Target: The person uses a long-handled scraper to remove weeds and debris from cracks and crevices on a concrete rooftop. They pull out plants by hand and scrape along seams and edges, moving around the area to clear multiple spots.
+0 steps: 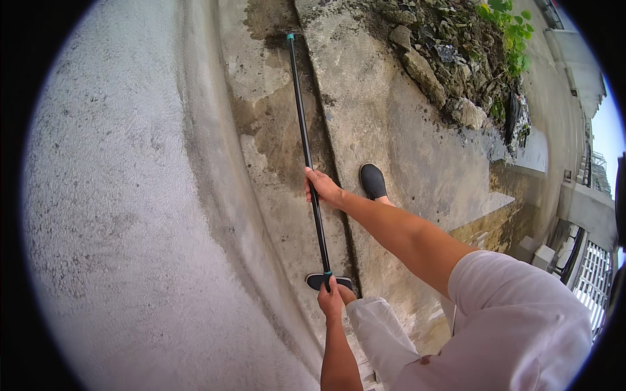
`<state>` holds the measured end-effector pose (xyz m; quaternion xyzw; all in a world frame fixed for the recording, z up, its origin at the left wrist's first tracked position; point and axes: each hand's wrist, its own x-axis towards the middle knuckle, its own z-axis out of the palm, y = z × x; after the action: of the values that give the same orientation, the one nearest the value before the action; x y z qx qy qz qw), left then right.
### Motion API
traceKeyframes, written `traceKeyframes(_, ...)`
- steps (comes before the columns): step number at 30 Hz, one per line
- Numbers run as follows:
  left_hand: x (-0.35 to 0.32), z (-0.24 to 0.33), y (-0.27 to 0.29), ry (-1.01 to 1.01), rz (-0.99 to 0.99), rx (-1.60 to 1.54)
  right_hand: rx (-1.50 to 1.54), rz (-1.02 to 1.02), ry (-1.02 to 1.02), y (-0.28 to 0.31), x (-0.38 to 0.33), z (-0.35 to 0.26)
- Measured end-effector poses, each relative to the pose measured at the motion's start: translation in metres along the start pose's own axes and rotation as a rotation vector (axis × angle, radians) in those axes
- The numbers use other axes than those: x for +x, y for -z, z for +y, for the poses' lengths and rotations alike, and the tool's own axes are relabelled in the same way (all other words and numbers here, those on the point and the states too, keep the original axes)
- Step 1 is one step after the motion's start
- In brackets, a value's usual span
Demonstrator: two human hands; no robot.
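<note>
A long, thin black pole [302,117] with teal fittings at both ends slants down across the middle of the view. My right hand [321,187], its arm coming in from the right, is wrapped round the pole below its midpoint. Closed on the near end, by the lower teal collar, is my left hand [331,298], thumb lying along the shaft. The far teal end [291,37] rests at or just over a dark wet patch on the concrete, beside a raised ledge. Whether a head is fixed to that end, I cannot make out.
A pale rough wall [117,195] rises on the left. The concrete ledge [365,85] runs alongside the pole. Broken stones and soil [450,78] with a green plant [512,32] lie at upper right. My dark shoes [372,180] stand on the concrete. A white grille [592,283] shows far right.
</note>
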<state>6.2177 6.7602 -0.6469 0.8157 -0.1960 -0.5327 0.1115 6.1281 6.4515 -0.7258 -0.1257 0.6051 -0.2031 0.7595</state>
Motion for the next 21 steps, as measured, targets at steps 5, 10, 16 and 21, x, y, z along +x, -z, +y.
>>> traceKeyframes(5, 0.003, 0.056, 0.023, -0.433, 0.263, 0.413, 0.461, -0.066, 0.296, 0.017, -0.100, -0.099)
traceKeyframes(10, -0.024, 0.097, 0.027, -0.544, 0.129, 0.362, 0.459, 0.131, 0.392, 0.051, -0.150, -0.121)
traceKeyframes(16, -0.114, -0.023, 0.040, -0.073, 0.076, 0.061, 0.070, -0.013, -0.037, -0.033, -0.109, 0.017)
traceKeyframes(21, -0.096, -0.033, 0.033, 0.121, 0.034, 0.119, 0.142, 0.144, -0.155, -0.034, -0.054, 0.075)
